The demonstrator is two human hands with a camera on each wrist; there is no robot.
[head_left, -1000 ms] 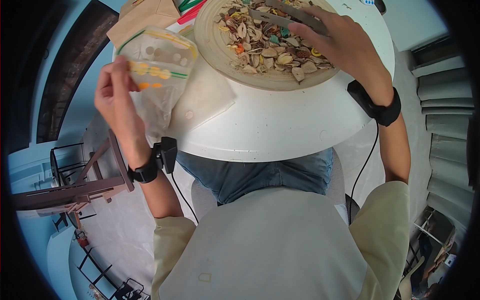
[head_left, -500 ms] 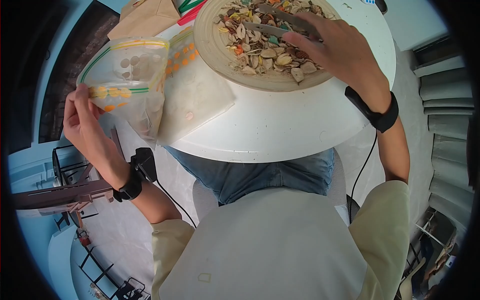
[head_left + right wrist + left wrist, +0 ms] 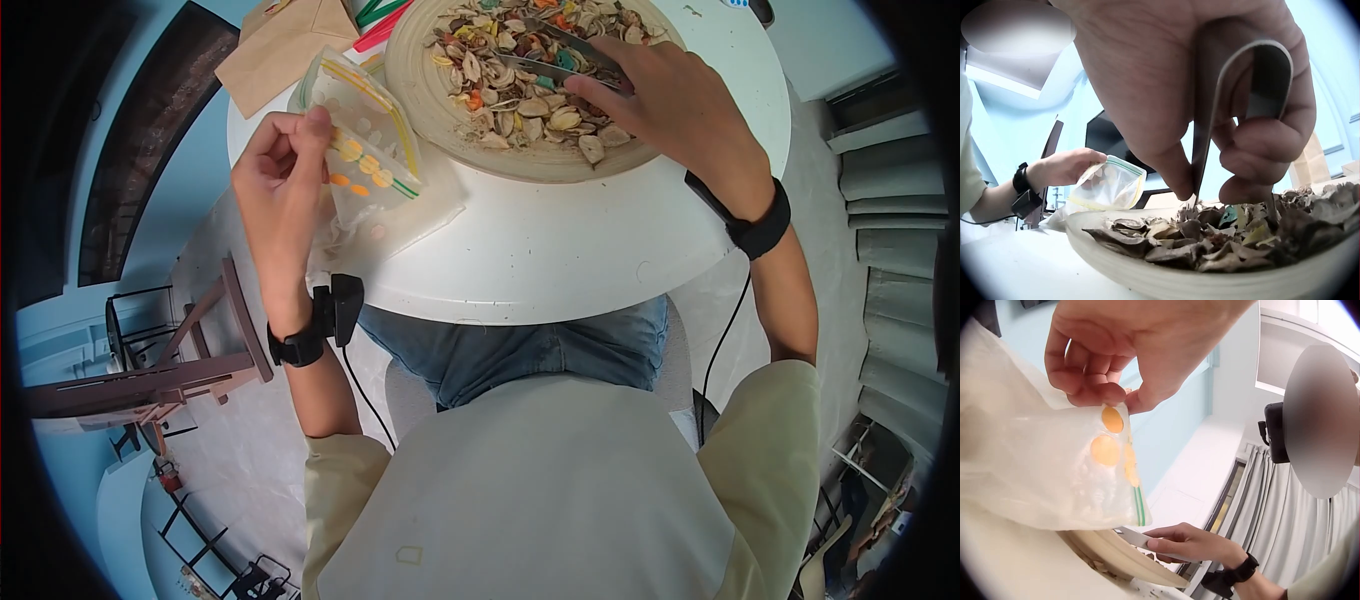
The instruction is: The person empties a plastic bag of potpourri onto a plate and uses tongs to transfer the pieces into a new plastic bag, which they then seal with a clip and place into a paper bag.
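Note:
My left hand [image 3: 280, 190] pinches the zip-seal edge of a clear plastic bag [image 3: 372, 195] with orange dots, left of the plate. In the right wrist view the bag's mouth [image 3: 1124, 169] gapes. My right hand [image 3: 685, 115] grips bent-metal tongs [image 3: 1205, 119], thumb on one arm and fingers on the other. The tongs' arms stand apart, their tips down among dried potpourri pieces [image 3: 545, 108], which partly hide them. The potpourri, brownish with yellow, orange and green bits, lies spread on a round pale wooden plate [image 3: 425, 128].
A second plastic bag [image 3: 435, 205] lies flat on the white round table [image 3: 560, 250], under the held one. Behind them are a brown paper bag [image 3: 290, 55] and red and green strips [image 3: 385, 28]. The table's front edge runs close to the person's lap.
My left hand swung out left with the bag, then came back right, raised and turned, toward the plate. The tongs in my right hand shifted slightly nearer the person within the potpourri.

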